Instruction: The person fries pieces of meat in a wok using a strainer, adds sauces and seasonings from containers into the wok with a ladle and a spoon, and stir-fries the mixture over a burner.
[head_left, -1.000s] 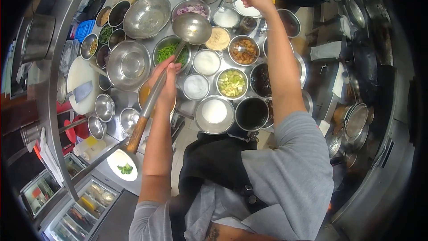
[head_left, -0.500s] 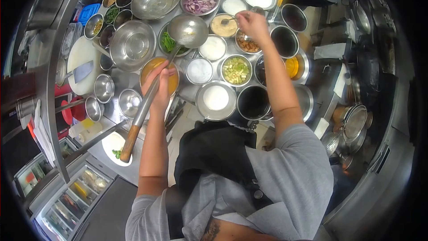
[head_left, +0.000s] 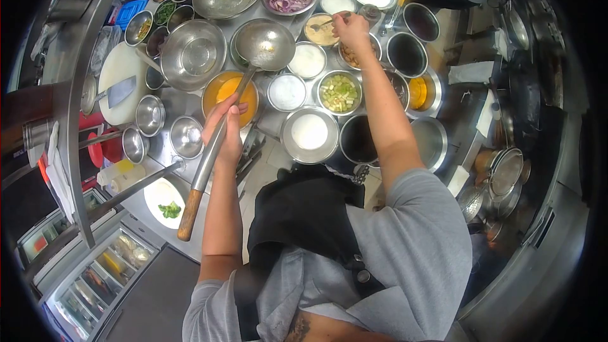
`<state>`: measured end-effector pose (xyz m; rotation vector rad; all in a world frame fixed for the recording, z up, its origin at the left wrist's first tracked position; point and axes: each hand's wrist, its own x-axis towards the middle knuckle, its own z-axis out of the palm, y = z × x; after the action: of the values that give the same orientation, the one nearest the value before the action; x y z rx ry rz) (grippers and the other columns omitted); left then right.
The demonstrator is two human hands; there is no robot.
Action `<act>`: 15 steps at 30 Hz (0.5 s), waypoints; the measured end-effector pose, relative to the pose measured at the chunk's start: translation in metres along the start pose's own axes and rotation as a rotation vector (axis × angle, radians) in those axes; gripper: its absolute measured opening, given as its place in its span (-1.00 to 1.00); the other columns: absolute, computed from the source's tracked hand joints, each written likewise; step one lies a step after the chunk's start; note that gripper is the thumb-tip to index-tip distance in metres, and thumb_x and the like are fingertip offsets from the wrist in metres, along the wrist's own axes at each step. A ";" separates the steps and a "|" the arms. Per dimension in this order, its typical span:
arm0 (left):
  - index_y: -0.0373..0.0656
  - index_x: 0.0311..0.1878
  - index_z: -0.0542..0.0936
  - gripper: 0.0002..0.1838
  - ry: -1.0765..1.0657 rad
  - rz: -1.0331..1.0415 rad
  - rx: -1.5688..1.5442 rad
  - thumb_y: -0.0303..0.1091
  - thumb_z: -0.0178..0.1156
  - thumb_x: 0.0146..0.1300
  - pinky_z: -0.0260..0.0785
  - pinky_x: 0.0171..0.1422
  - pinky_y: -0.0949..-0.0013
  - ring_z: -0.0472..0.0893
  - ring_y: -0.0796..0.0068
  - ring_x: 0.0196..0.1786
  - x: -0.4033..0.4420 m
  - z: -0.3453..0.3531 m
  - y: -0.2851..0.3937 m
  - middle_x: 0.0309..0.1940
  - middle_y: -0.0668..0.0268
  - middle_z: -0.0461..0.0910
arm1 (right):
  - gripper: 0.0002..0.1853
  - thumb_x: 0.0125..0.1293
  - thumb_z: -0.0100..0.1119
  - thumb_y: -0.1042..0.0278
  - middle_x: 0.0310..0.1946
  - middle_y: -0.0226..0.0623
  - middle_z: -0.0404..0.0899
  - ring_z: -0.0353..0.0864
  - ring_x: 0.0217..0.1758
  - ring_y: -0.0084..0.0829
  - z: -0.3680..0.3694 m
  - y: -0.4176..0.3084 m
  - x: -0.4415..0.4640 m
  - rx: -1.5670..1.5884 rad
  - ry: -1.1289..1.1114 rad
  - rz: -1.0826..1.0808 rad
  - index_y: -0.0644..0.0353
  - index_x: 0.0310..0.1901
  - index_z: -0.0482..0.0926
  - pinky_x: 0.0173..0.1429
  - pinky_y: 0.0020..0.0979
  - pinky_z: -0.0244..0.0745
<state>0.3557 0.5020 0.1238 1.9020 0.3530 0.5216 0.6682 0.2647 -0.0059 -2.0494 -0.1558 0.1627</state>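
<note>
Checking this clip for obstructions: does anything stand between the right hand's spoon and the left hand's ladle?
Only the beige-filled bowl's rim shows between the spoon and the ladle; nothing else visible stands in the way. Whether the spoon's head sits below that rim cannot be told.

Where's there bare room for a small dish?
Between the large steel bowl, the bowl of orange liquid and two small bowls, there's a bare counter patch. The white board looks bare beyond its cleaver. Between the left hand and right arm, filled bowls crowd together.
</note>
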 end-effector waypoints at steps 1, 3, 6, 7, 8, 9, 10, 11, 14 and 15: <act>-0.35 0.08 0.64 -0.71 -0.001 0.000 0.001 -0.34 0.16 0.44 0.50 0.10 0.36 0.73 0.37 -0.14 0.000 0.000 0.000 -0.22 0.10 0.74 | -0.67 0.40 0.13 0.19 -0.42 -0.08 0.75 0.79 -0.42 -0.34 0.000 0.004 0.002 0.001 0.001 0.001 0.35 -0.17 0.69 -0.20 -0.35 0.66; -0.34 0.08 0.64 -0.70 -0.021 0.018 0.058 -0.33 0.15 0.44 0.49 0.12 0.37 0.73 0.37 -0.13 0.001 0.001 0.000 -0.21 0.10 0.74 | -0.67 0.39 0.12 0.23 -0.45 -0.13 0.75 0.77 -0.47 -0.37 -0.001 0.006 0.003 0.107 0.021 0.042 0.39 -0.22 0.70 -0.29 -0.37 0.65; -0.35 0.08 0.64 -0.70 -0.022 -0.024 0.003 -0.33 0.15 0.44 0.47 0.14 0.36 0.73 0.36 -0.11 0.002 0.006 -0.003 -0.21 0.10 0.75 | -0.70 0.36 0.12 0.30 -0.48 -0.17 0.72 0.73 -0.52 -0.39 -0.003 0.016 0.005 0.311 0.056 0.102 0.43 -0.24 0.69 -0.37 -0.39 0.63; -0.35 0.08 0.64 -0.70 -0.026 -0.022 0.002 -0.33 0.15 0.44 0.47 0.14 0.36 0.73 0.36 -0.11 0.003 0.007 -0.003 -0.21 0.10 0.75 | -0.70 0.36 0.12 0.30 -0.48 -0.17 0.72 0.73 -0.52 -0.39 -0.004 0.020 0.005 0.312 0.060 0.102 0.43 -0.24 0.69 -0.37 -0.39 0.63; -0.40 0.10 0.61 -0.70 -0.051 -0.006 0.030 -0.37 0.12 0.46 0.51 0.13 0.36 0.73 0.34 -0.12 0.005 0.008 -0.003 -0.19 0.06 0.73 | -0.71 0.35 0.11 0.33 -0.48 -0.17 0.71 0.71 -0.54 -0.39 -0.005 0.022 0.003 0.393 0.089 0.114 0.45 -0.25 0.68 -0.39 -0.41 0.61; -0.45 0.12 0.58 -0.70 -0.075 0.009 0.058 -0.41 0.09 0.48 0.54 0.11 0.36 0.74 0.32 -0.12 0.006 0.009 -0.003 -0.18 0.03 0.72 | -0.73 0.34 0.11 0.36 -0.49 -0.18 0.70 0.69 -0.56 -0.39 -0.007 0.023 0.002 0.473 0.116 0.126 0.46 -0.25 0.68 -0.41 -0.43 0.60; -0.45 0.12 0.58 -0.70 -0.077 0.009 0.058 -0.41 0.09 0.48 0.54 0.11 0.36 0.74 0.32 -0.12 0.008 0.010 -0.004 -0.18 0.03 0.72 | -0.73 0.34 0.11 0.36 -0.49 -0.18 0.70 0.69 -0.56 -0.39 -0.009 0.024 0.000 0.473 0.118 0.127 0.46 -0.25 0.68 -0.41 -0.43 0.60; -0.45 0.12 0.58 -0.69 -0.087 0.025 0.064 -0.40 0.09 0.49 0.54 0.11 0.37 0.74 0.33 -0.12 0.010 0.012 -0.007 -0.18 0.03 0.72 | -0.73 0.33 0.11 0.38 -0.48 -0.17 0.71 0.69 -0.55 -0.39 -0.013 0.024 -0.001 0.491 0.113 0.140 0.47 -0.24 0.67 -0.41 -0.44 0.60; -0.44 0.12 0.59 -0.69 -0.113 0.059 0.081 -0.38 0.10 0.49 0.54 0.10 0.38 0.74 0.35 -0.12 0.018 0.021 -0.020 -0.18 0.04 0.73 | -0.74 0.33 0.11 0.39 -0.46 -0.17 0.71 0.70 -0.53 -0.39 -0.021 0.011 -0.007 0.513 0.120 0.135 0.47 -0.22 0.67 -0.40 -0.45 0.59; -0.43 0.12 0.59 -0.68 -0.130 0.078 0.095 -0.37 0.11 0.49 0.54 0.09 0.38 0.74 0.35 -0.12 0.022 0.023 -0.021 -0.18 0.03 0.73 | -0.74 0.33 0.11 0.39 -0.46 -0.17 0.71 0.70 -0.51 -0.40 -0.025 -0.004 -0.013 0.521 0.136 0.120 0.46 -0.21 0.68 -0.40 -0.45 0.58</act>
<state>0.3860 0.5023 0.1012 2.0364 0.2226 0.4363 0.6593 0.2422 0.0105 -1.5431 0.0885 0.1218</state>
